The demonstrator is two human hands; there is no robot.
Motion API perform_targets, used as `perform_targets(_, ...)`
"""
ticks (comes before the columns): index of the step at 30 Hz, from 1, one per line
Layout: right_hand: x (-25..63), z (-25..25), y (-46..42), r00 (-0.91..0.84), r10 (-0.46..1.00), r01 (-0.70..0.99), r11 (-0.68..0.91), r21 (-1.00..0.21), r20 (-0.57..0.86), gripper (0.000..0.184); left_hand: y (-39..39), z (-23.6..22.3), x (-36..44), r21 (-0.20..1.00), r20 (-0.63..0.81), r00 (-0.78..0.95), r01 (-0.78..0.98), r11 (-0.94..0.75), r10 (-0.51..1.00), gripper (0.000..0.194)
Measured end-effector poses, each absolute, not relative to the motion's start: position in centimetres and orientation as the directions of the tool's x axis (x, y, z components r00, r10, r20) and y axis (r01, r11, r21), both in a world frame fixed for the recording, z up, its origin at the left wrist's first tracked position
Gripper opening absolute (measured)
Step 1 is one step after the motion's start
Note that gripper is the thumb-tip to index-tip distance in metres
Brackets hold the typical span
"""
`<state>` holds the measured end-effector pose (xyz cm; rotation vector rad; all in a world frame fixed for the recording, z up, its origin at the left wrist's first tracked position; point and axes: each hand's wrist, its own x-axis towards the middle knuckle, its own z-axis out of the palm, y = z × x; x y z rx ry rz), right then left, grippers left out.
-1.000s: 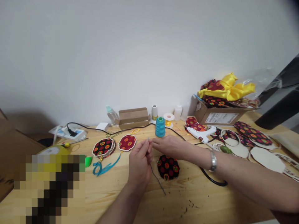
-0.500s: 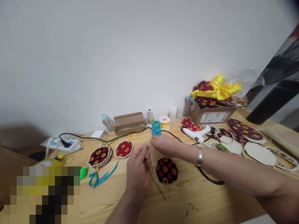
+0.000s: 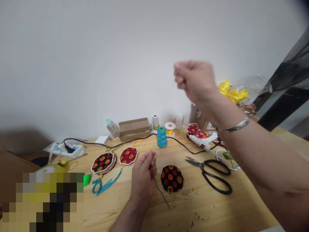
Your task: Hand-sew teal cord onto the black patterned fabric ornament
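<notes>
My left hand (image 3: pixel 144 169) is closed in a pinch on a thin blue-grey thread (image 3: pixel 161 190); a short tip shows above the thumb and a tail trails onto the table. High in front of the wall, my right hand (image 3: pixel 194 75) is closed with thumb and fingers together, and a very faint strand of thread seems to run below it. A teal thread spool (image 3: pixel 162 138) stands upright beyond my left hand. Right of that hand lies a round black patterned fabric piece (image 3: pixel 172 179). Black-handled scissors (image 3: pixel 209 173) rest under my right forearm, blades slightly apart.
At left lie a stack of patterned pendants (image 3: pixel 103 162) and a red pendant (image 3: pixel 128 155) with teal tassels. A white glue gun (image 3: pixel 202 141), cardboard box (image 3: pixel 134 129) and yellow ribbon spool (image 3: pixel 170 127) stand toward the wall. A black cable (image 3: pixel 130 139) crosses the table.
My right hand has risen from beside the teal spool to high before the wall, uncovering the spool and scissors. My left hand keeps its pinch in nearly the same place.
</notes>
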<state>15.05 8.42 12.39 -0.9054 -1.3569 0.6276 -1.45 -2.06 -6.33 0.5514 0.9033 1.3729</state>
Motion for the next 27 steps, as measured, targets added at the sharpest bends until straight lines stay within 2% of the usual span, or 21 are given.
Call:
perform_targets(2,16.9,14.5,7.3,0.233,0.636,0.108,0.735,-0.669,0.736,0.015,-2.1,-6.4,-1.3,0.799,-0.223,-0.037,-0.580,0.160,0.974,0.021)
perform_targets(4,18.2,15.3,5.2,0.230,0.447,0.224,0.840,-0.494,0.864,0.020,-2.2,-6.5,-1.2,0.805,-0.225,-0.028,-0.569,0.170,0.974,0.021)
perform_targets(6,18.7,14.3,2.8,0.181,0.398,0.374,0.818,-0.437,0.899,0.020,-2.2,-6.6,-1.1,0.809,-0.232,-0.023,-0.559,0.180,0.972,0.023)
perform_targets(7,18.6,13.1,1.6,0.163,0.427,0.457,0.766,-0.452,0.889,0.022,-2.3,-6.7,-1.0,0.813,-0.237,-0.022,-0.552,0.186,0.971,0.023)
perform_targets(8,18.3,11.4,0.7,0.117,0.554,0.519,0.673,-0.526,0.824,0.024,-2.3,-6.8,-0.9,0.819,-0.241,-0.026,-0.542,0.189,0.970,0.024)
perform_targets(9,17.8,9.4,0.0,0.088,0.716,0.534,0.553,-0.640,0.692,0.027,-2.3,-6.9,-0.8,0.827,-0.244,-0.031,-0.529,0.191,0.969,0.025)
perform_targets(10,17.2,7.2,-0.5,-0.007,0.873,0.519,0.420,-0.744,0.488,0.030,-2.3,-7.0,-0.6,0.837,-0.243,-0.033,-0.513,0.193,0.969,0.025)
perform_targets(12,16.1,2.3,-0.6,-0.188,0.963,0.489,0.261,-0.832,0.192,0.039,-2.4,-7.1,-0.4,0.853,-0.244,-0.011,-0.478,0.209,0.970,0.025)
perform_targets(14,15.2,-2.1,-0.2,-0.226,0.973,0.397,0.127,-0.909,0.038,0.038,-2.5,-7.2,-0.3,0.861,-0.257,0.018,-0.450,0.237,0.966,0.025)
perform_targets(16,14.8,-5.2,0.3,-0.233,0.971,0.284,0.024,-0.958,-0.045,0.029,-2.5,-7.2,-0.2,0.864,-0.278,0.037,-0.427,0.266,0.960,0.025)
perform_targets(19,14.9,-7.5,0.7,-0.190,0.978,0.187,-0.050,-0.981,-0.087,0.024,-2.6,-7.2,-0.2,0.869,-0.300,0.052,-0.396,0.295,0.953,0.024)
perform_targets(27,15.7,-8.0,0.9,-0.142,0.983,0.083,-0.109,-0.991,-0.120,0.029,-2.8,-7.5,0.0,0.880,-0.326,0.153,-0.311,0.359,0.933,0.025)
